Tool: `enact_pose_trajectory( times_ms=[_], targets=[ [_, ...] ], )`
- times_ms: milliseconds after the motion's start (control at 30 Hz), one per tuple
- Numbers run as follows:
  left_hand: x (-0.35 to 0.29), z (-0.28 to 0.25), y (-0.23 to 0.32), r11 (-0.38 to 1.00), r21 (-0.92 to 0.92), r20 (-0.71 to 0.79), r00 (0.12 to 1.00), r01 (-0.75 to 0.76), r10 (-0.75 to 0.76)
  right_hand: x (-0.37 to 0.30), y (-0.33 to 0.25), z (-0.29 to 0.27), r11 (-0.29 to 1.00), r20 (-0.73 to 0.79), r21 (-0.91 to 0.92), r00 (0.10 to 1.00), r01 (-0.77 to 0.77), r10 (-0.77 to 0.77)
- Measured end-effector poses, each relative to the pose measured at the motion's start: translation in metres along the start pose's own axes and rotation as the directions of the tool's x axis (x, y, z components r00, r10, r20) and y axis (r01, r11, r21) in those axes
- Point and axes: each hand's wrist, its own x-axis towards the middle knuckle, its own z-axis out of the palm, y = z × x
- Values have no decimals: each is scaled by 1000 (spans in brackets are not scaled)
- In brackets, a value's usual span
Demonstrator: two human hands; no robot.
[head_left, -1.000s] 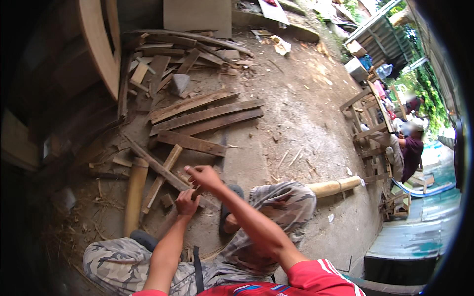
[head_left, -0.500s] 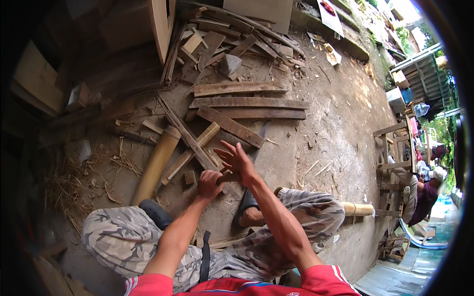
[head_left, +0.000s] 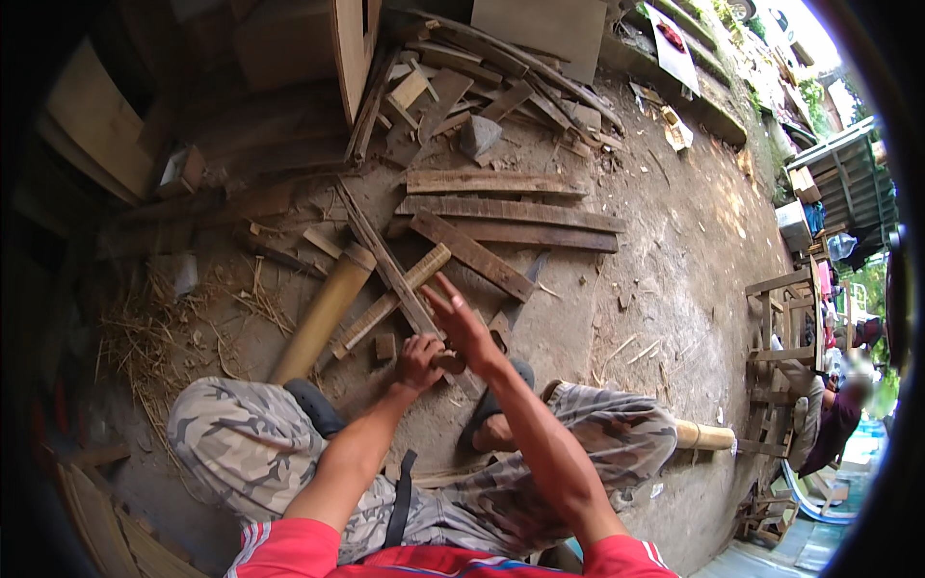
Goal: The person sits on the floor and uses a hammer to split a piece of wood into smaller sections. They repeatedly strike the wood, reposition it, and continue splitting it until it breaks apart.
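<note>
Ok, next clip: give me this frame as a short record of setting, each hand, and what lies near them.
setting: dirt ground strewn with wooden planks
left hand: closed around a small dark object, unclear what
right hand: open, fingers spread, above a long wooden slat
nearby: bamboo pole to the left
background: another person at right edge

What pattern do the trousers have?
The trousers have a grey and beige camouflage pattern, seen best in the head view.
</note>
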Motion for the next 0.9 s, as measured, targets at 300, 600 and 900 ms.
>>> enact_pose_trajectory(
  times_ms=[300,600,900],
  targets=[
    [1,-3,22,993,-63,-6,995,101,-102,4,-23,-84,962,-516,63,834,265,-196],
    [9,-14,53,871,-78,38,875,484,-483,4,-8,-30,988,-383,43,916,147,-120],
    [16,-19,56,854,-56,161,849,517,-503,-4,12,0,974,-308,-51,924,220,-225]
  ],
)
